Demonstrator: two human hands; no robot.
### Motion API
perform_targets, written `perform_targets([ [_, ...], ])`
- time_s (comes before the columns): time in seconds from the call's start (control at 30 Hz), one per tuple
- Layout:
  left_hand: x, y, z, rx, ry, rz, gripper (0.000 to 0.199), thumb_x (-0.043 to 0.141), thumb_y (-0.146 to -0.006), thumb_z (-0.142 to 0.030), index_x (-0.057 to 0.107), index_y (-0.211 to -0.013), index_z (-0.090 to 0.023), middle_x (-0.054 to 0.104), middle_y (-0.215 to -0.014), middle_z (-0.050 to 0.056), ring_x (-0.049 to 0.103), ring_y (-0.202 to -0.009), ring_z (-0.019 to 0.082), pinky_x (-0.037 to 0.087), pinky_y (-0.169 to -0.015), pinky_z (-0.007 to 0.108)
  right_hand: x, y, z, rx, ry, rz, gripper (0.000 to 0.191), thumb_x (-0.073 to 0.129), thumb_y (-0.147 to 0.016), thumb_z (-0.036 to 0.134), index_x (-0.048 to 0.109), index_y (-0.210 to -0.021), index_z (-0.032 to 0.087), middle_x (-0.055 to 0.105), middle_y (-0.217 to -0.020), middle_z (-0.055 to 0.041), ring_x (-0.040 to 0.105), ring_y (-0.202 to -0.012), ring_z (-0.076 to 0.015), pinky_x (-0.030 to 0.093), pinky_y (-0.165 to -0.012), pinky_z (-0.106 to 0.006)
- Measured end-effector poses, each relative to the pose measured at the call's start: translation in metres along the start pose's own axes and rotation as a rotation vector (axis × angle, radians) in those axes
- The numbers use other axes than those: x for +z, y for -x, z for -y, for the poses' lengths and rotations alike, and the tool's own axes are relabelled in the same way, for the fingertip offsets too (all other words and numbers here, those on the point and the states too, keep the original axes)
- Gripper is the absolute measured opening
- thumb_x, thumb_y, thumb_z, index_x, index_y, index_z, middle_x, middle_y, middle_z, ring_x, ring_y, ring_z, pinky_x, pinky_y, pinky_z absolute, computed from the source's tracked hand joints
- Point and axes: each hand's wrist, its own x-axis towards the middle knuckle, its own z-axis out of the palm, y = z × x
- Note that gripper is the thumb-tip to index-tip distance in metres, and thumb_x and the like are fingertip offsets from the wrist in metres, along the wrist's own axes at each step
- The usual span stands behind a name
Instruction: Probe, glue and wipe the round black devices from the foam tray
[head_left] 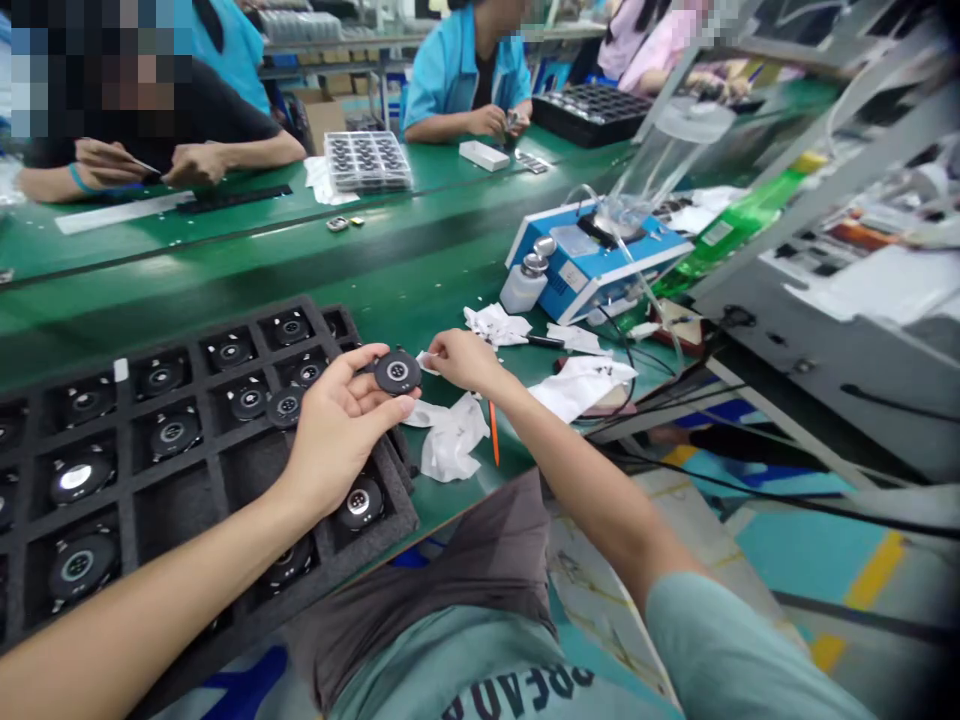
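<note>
Between the fingers and thumb of my left hand is a round black watch case, its sensor side with a ringed centre facing me. My right hand is closed beside it, pinching a small white wipe close to the case's edge. Beneath my left arm lies a black foam tray whose compartments hold several similar watch cases. One loose case rests across a divider near my left wrist. Crumpled white wipes lie on the green table below my right hand.
An orange stick lies by the wipes. Further right stand a white pump bottle, a blue machine and a green bottle, with cables around them. Across the table, co-workers handle small parts near a clear tray.
</note>
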Motion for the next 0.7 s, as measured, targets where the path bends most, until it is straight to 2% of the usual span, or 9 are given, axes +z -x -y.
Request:
perform_targets([
  [0.13,-0.002,0.001,-0.002,-0.044,0.000,0.026,0.063,0.089,-0.066,-0.015,0.058,-0.121,-0.017,0.079,-0.097,0.004,0.076,-0.090,0.019,0.060,-0.087,0.033,-0.021,0.026,-0.014,-0.092,-0.282,0.071,0.033,0.051,-0.095,0.049,0.065,-0.089,0.020,0.076,-0.092,-0.0059,0.070,-0.082,-0.0155,0.057,-0.069,-0.027],
  [0.2,-0.002,0.001,-0.002,-0.055,-0.004,0.029,0.064,0.090,-0.065,-0.016,0.058,-0.120,-0.017,0.079,-0.099,0.005,0.076,-0.091,0.020,0.060,-0.087,0.034,-0.034,0.037,-0.019,-0.093,-0.616,0.090,0.036,0.059,-0.089,0.056,0.064,-0.090,0.020,0.075,-0.092,-0.0050,0.067,-0.075,-0.0133,0.055,-0.061,-0.025],
  [0.27,-0.003,0.000,-0.001,-0.052,-0.011,0.032,0.064,0.090,-0.065,-0.017,0.059,-0.120,-0.017,0.080,-0.099,0.006,0.077,-0.093,0.021,0.060,-0.088,0.035,-0.045,0.044,-0.021,-0.083,-0.888,0.089,0.037,0.075,-0.078,0.056,0.063,-0.082,0.020,0.071,-0.082,-0.0019,0.061,-0.066,-0.0113,0.051,-0.055,-0.024],
  [0.33,-0.003,0.000,-0.001,-0.044,-0.024,0.040,0.063,0.090,-0.066,-0.017,0.059,-0.120,-0.018,0.080,-0.098,0.005,0.077,-0.093,0.021,0.060,-0.089,0.035,-0.055,0.049,-0.020,-0.082,-0.958,0.059,0.035,0.083,-0.073,0.050,0.063,-0.078,0.021,0.064,-0.072,0.0026,0.055,-0.059,-0.0091,0.047,-0.053,-0.022],
  [0.43,-0.002,0.001,0.000,-0.045,-0.052,0.058,0.061,0.089,-0.066,-0.016,0.059,-0.120,-0.017,0.080,-0.097,0.005,0.077,-0.090,0.020,0.060,-0.088,0.033,-0.065,0.062,-0.005,-0.140,-0.863,-0.091,0.028,0.086,-0.074,0.039,0.070,-0.091,0.022,0.064,-0.070,0.0053,0.054,-0.059,-0.0084,0.045,-0.054,-0.021],
  [0.5,-0.002,0.002,-0.001,-0.050,-0.067,0.070,0.061,0.088,-0.065,-0.014,0.060,-0.119,-0.017,0.080,-0.096,0.005,0.076,-0.089,0.019,0.060,-0.086,0.032,-0.065,0.074,0.011,-0.256,-0.672,-0.171,0.023,0.083,-0.079,0.034,0.074,-0.097,0.023,0.069,-0.077,0.0030,0.059,-0.065,-0.0103,0.047,-0.059,-0.024],
  [0.6,-0.001,0.002,0.000,-0.051,-0.076,0.083,0.061,0.088,-0.064,-0.013,0.060,-0.119,-0.016,0.079,-0.093,0.004,0.076,-0.083,0.018,0.059,-0.084,0.031,-0.055,0.089,0.035,-0.521,-0.302,-0.146,0.004,0.076,-0.088,0.028,0.076,-0.090,0.023,0.072,-0.084,-0.0007,0.063,-0.075,-0.0140,0.048,-0.067,-0.029],
  [0.7,-0.002,0.003,0.001,-0.055,-0.093,0.107,0.062,0.087,-0.063,-0.012,0.062,-0.120,-0.015,0.079,-0.088,0.003,0.075,-0.077,0.017,0.059,-0.081,0.031,-0.039,0.095,0.049,-0.743,-0.072,-0.137,0.002,0.076,-0.088,0.022,0.075,-0.086,0.023,0.069,-0.082,-0.0016,0.062,-0.080,-0.0165,0.048,-0.072,-0.032],
])
